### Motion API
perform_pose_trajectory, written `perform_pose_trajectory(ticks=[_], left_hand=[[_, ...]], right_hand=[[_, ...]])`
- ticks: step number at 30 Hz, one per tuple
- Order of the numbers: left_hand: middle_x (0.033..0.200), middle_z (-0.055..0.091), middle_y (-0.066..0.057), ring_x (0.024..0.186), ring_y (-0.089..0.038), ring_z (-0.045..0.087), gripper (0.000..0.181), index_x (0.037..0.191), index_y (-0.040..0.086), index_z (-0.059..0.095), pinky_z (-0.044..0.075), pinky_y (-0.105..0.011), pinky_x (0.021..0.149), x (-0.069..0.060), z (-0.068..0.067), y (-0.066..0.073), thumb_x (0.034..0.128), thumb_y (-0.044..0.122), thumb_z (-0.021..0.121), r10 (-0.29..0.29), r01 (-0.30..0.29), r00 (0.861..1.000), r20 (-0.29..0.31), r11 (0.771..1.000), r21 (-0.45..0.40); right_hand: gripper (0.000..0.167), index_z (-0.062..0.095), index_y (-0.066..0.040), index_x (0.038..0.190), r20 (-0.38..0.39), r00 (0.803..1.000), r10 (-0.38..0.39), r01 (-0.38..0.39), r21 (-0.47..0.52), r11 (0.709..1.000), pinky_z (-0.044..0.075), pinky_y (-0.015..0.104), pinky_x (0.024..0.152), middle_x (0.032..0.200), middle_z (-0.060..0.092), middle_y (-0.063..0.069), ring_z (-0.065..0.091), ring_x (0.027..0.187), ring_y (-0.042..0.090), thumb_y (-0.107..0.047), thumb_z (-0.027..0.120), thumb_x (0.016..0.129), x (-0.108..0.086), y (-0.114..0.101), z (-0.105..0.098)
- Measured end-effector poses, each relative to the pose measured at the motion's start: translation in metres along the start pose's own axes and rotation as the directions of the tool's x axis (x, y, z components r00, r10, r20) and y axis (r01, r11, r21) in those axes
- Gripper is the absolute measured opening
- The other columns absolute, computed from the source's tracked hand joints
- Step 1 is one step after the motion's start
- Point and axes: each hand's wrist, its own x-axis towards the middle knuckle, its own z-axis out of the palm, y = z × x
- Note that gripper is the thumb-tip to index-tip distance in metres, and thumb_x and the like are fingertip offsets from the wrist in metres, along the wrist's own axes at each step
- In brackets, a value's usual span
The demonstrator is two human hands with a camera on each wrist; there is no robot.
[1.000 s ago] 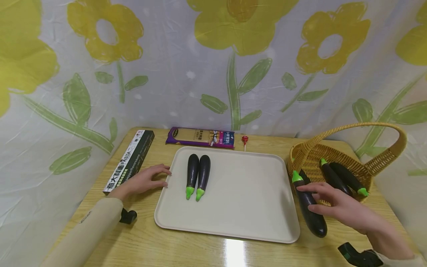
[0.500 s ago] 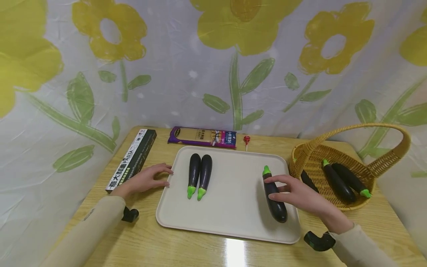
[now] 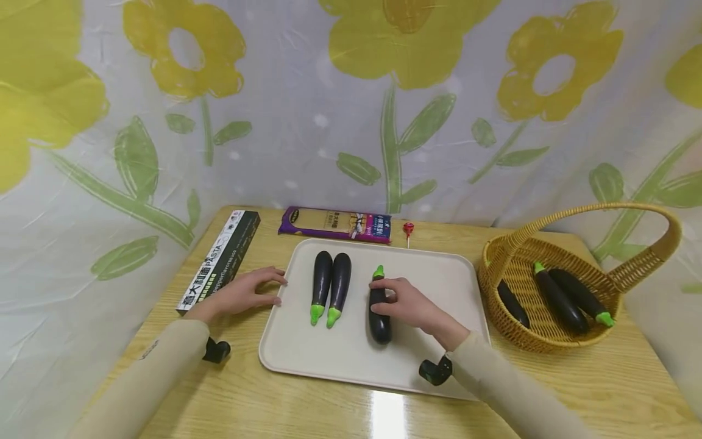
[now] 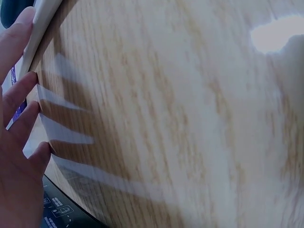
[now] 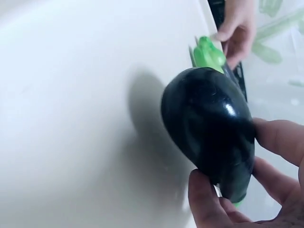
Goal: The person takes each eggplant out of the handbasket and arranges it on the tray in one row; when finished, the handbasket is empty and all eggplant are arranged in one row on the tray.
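My right hand (image 3: 408, 306) pinches a dark eggplant (image 3: 379, 317) with a green stem above the middle of the cream tray (image 3: 351, 372). In the right wrist view the thumb and fingers of the right hand (image 5: 266, 190) grip the eggplant (image 5: 209, 118), and its shadow falls on the tray. Two more eggplants (image 3: 322, 280) (image 3: 340, 277) lie side by side on the tray's left part, stems toward me. My left hand (image 3: 247, 294) rests by the tray's left rim, fingers loosely spread and holding nothing; the left wrist view shows its fingers (image 4: 23, 92) near the rim.
On the right stands a wicker basket (image 3: 548, 344) with a tall handle, several eggplants inside. A black and white pasta box (image 3: 222, 259) lies on the left. Behind the tray are a purple pasta packet (image 3: 334, 224) and a red lollipop (image 3: 408, 228).
My right hand has carried the eggplant left from beside the basket to above the middle of the tray. The left hand has stayed at the left rim.
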Motion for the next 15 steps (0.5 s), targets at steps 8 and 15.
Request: perform_pose_trajectory(ticks=[8, 15], left_hand=[[0.147, 0.046, -0.017, 0.142, -0.042, 0.027, 0.044, 0.126, 0.016, 0.063, 0.019, -0.059, 0.115, 0.001, 0.001, -0.001, 0.0882, 0.035, 0.073, -0.002, 0.002, 1.0, 0.001, 1.0, 0.007], [0.147, 0.046, -0.016, 0.142, -0.041, 0.027, 0.044, 0.126, 0.016, 0.063, 0.019, -0.059, 0.116, 0.0, 0.0, -0.001, 0.0878, 0.035, 0.073, -0.004, 0.004, 1.0, 0.005, 1.0, 0.007]], right_hand=[[0.047, 0.06, -0.007, 0.132, -0.088, 0.996, 0.005, -0.008, -0.038, 0.999, 0.052, 0.029, 0.076, 0.123, 0.046, 0.024, 0.063, 0.094, 0.023, -0.017, 0.073, 0.088, 0.026, -0.011, 0.02], [0.047, 0.058, -0.004, 0.133, -0.116, 0.993, 0.001, 0.002, 0.028, 1.0, 0.056, 0.032, 0.078, 0.13, 0.045, 0.028, 0.067, 0.098, 0.027, -0.014, 0.072, 0.088, 0.038, -0.012, 0.025]])
